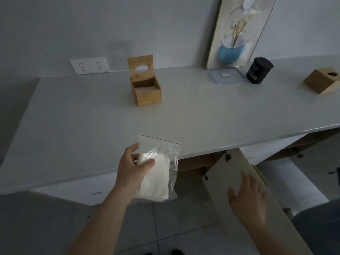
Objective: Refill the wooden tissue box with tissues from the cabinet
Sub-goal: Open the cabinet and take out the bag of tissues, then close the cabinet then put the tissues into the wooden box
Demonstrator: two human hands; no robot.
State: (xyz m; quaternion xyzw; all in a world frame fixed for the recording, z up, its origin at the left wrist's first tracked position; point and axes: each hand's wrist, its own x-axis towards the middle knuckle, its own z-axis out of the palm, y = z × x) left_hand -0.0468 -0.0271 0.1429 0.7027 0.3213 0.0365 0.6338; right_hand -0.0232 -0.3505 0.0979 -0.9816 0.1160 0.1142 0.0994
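Note:
A wooden tissue box [147, 92] stands on the white counter [82, 116] near the back wall, its hinged lid [140, 66] raised upright; a little white shows at its bottom. My left hand [132, 170] grips a clear zip bag of white tissues [158, 173], held over the counter's front edge. My right hand [248, 197] is spread flat with fingers apart against the inside of the open cabinet door [230, 173] below the counter, holding nothing.
A framed flower picture [237, 30] leans on the wall, with a clear plastic tray [215, 78] and a dark cylindrical container [259, 70] before it. A second wooden box [320, 83] sits far right. A double wall socket [90, 65] is left of the tissue box.

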